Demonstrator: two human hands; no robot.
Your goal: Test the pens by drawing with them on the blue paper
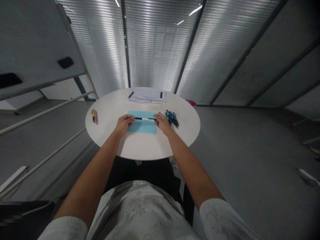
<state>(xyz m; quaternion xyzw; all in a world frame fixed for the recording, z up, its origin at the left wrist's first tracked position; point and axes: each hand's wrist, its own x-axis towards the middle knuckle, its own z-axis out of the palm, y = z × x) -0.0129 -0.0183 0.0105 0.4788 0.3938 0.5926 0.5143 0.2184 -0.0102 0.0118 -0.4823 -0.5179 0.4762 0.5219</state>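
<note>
A slim black and white pen point(145, 119) lies level between my two hands, above a light blue sheet of paper point(142, 128). My left hand point(124, 123) is closed on its left end, thumb and fingertips pinched together. At the other end, the fingers of my right hand point(162, 122) pinch the dark tip. Close beside my right hand, several pens point(172, 117) with green, blue and black parts lie in a bunch on the white round table point(140, 150).
White papers point(147, 96) with dark items on top lie at the table's far side. A yellow and black marker point(93, 115) and a pink item point(96, 118) rest at the left edge. Metal rails point(47, 108) stand left; blinds point(155, 50) hang behind.
</note>
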